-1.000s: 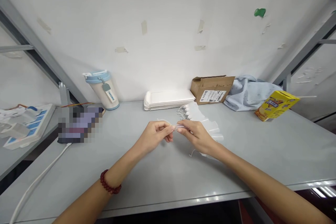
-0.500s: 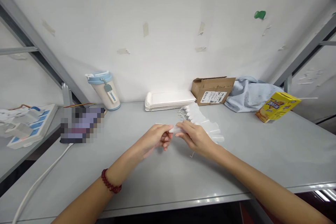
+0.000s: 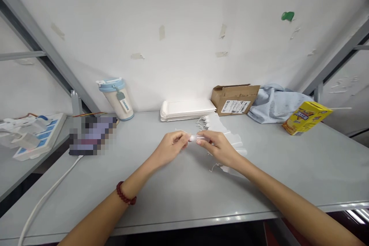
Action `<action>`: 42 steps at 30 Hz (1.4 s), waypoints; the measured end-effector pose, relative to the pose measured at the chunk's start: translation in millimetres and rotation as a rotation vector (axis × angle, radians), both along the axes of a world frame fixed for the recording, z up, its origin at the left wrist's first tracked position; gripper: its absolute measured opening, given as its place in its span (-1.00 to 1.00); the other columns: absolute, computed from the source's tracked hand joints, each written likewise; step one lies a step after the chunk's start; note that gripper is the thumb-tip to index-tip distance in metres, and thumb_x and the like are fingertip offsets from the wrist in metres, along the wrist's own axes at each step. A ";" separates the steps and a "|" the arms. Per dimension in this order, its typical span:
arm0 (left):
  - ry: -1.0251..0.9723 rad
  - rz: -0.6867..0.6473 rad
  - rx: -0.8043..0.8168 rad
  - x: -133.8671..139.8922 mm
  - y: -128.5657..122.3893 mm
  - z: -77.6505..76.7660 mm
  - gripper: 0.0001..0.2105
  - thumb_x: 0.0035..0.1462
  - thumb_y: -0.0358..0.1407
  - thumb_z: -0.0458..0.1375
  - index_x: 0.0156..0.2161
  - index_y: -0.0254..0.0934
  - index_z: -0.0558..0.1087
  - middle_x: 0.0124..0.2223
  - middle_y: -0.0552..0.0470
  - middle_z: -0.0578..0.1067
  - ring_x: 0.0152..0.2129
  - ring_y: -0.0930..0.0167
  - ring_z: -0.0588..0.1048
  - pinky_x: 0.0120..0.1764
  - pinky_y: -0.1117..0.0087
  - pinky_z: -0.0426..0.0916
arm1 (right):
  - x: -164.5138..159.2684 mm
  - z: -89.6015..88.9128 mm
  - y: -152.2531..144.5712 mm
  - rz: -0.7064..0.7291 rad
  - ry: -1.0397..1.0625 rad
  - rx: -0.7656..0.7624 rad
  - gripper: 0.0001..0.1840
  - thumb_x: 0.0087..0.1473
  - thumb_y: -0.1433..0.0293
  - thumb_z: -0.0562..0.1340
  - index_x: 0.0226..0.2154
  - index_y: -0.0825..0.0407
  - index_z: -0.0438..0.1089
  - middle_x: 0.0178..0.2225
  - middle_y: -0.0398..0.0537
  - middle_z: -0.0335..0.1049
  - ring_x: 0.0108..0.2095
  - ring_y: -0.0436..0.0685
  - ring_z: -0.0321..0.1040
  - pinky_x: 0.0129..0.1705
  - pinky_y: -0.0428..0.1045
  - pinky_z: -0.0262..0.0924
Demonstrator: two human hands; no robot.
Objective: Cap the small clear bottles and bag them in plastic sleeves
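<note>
Tabletop (image 3: pixel 161 203), grey and smooth, is set against a white wall (image 3: pixel 187 71), and above its middle a slim piece (image 3: pixel 192 138), white at one end and translucent at the other, is held between two hands. Its white end is pinched between the thumb and bent fingers of the left hand (image 3: pixel 170 148), and its clear part is gripped by the thumb and fingertips of the right hand (image 3: pixel 219 147); only a short length is left uncovered between them. A dark red bracelet (image 3: pixel 126 194) is worn on the left wrist.

Behind and under the right hand, pale strips (image 3: pixel 235 139) with thin strings are fanned out on the tabletop, partly hidden by that hand and forearm; whether they are touched cannot be told. Just beyond them a flat white stack (image 3: pixel 188 107) is placed near the wall, with an opened cardboard box (image 3: pixel 235 102) beside it, then a crumpled light blue cloth (image 3: pixel 275 103). In front of the cloth a yellow carton (image 3: pixel 307 119) with a straw is seen tilted.

To the left, a blue-lidded tumbler (image 3: pixel 117 102) is stood near the wall, and a blurred phone (image 3: pixel 92 136) is joined to a white cable (image 3: pixel 50 196)
</note>
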State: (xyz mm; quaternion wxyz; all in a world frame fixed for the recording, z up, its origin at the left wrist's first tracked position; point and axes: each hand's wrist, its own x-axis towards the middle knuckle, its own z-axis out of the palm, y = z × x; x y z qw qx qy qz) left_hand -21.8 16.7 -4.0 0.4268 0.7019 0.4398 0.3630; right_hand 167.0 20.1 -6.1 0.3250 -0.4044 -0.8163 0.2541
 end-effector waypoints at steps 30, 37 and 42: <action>-0.117 0.144 -0.263 -11.1 8.3 3.2 -0.74 -0.05 -0.14 0.18 -0.38 -0.34 0.45 -0.50 0.08 0.39 -0.58 0.51 0.35 -0.44 0.43 0.27 | 7.2 -19.6 15.2 -0.160 -0.110 0.443 -0.72 0.16 0.43 0.04 -0.07 0.02 0.27 -0.18 0.06 0.36 -0.34 0.11 0.36 -0.38 0.01 0.29; -0.215 0.152 -0.269 -10.4 8.4 0.6 -0.76 -0.03 -0.16 0.18 -0.39 -0.34 0.45 -0.42 0.03 0.39 -0.51 0.50 0.34 -0.45 0.47 0.27 | 6.3 -16.7 11.7 -0.102 -0.090 0.414 -0.69 0.17 0.43 0.02 -0.02 0.01 0.24 -0.16 0.09 0.35 -0.26 0.14 0.36 -0.33 0.04 0.31; -0.272 0.168 -0.294 -10.4 9.2 0.1 -0.74 -0.06 -0.14 0.20 -0.36 -0.35 0.46 -0.38 -0.01 0.40 -0.50 0.49 0.35 -0.46 0.48 0.26 | 6.0 -15.1 11.1 -0.070 -0.019 0.398 -0.70 0.17 0.45 0.03 -0.04 0.00 0.26 -0.16 0.07 0.35 -0.27 0.10 0.35 -0.32 0.03 0.31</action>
